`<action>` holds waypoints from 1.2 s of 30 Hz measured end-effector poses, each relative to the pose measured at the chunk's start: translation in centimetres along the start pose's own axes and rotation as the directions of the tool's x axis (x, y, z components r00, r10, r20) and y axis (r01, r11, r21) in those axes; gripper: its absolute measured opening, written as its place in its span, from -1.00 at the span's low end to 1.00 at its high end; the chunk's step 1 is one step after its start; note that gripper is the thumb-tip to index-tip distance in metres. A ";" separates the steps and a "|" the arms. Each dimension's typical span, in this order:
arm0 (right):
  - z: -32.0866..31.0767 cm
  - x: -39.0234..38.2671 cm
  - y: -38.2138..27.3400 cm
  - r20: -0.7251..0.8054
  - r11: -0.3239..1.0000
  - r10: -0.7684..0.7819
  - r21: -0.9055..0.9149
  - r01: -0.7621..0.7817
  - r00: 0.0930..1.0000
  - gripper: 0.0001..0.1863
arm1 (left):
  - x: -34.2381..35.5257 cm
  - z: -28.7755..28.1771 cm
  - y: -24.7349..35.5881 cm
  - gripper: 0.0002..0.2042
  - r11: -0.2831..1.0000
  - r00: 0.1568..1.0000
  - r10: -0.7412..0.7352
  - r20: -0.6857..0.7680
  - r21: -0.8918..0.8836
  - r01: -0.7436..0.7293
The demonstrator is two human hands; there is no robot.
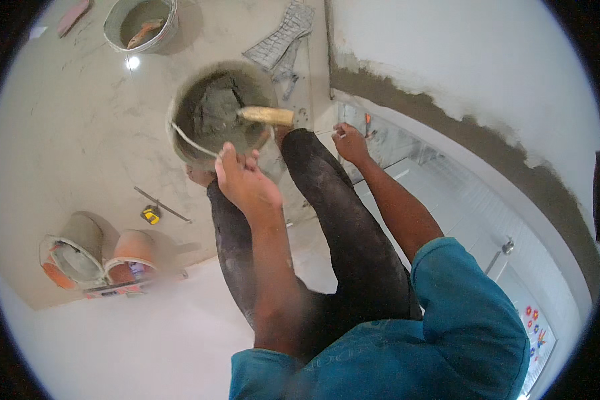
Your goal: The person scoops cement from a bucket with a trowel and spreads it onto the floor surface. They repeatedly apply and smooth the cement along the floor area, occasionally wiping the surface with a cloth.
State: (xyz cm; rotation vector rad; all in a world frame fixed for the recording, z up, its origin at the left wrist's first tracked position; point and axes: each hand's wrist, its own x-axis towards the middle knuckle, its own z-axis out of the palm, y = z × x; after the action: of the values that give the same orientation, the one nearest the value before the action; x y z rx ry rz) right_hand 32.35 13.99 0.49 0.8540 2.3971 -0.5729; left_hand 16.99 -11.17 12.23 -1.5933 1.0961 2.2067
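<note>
A bucket (pixel 175 137) stands on the floor between my feet, with grey wet mortar (pixel 210 110) inside. My left hand (pixel 247 180) is at its near rim, fingers closed round the pale bail handle (pixel 195 143). A tool with a wooden handle (pixel 267 115) rests in the bucket; its handle sticks out over the right rim, and its working end is hidden in the mortar. Away from the bucket, beyond my right knee, my right hand (pixel 350 143) hangs near the wall's foot. Its fingers are loosely bent and apart, with nothing visible in them.
Another bucket (pixel 175 33) with a brush-like tool stands far left. A grey cloth (pixel 283 37) lies beyond my bucket. At left are a yellow tape measure (pixel 151 214), a thin bar (pixel 163 205) and two tipped buckets (pixel 87 233) (pixel 135 247). A part-plastered wall (pixel 460 133) rises at right.
</note>
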 end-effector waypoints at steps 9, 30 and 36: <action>8.9 13.9 -5.7 0.086 0.909 0.321 0.252 -0.333 0.943 -0.11 | 13.8 5.6 1.7 -0.83 0.928 0.975 0.076 0.208 0.342 -0.146; 9.8 22.6 -1.6 -0.604 0.897 0.122 0.406 0.173 0.787 -0.45 | 41.7 -4.7 23.9 -0.53 -0.060 0.843 -0.502 0.192 0.965 -0.256; 17.3 20.2 4.7 -0.530 0.969 0.240 0.188 -0.163 0.814 -0.51 | 47.7 -5.8 27.3 -0.40 -0.334 0.917 -0.359 0.175 0.893 -0.301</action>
State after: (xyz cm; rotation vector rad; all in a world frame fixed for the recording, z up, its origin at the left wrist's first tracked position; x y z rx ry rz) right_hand 27.92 16.98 -25.99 1.4857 2.7368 -0.4482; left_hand -12.79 -46.02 -18.66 -0.1546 1.8051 0.4825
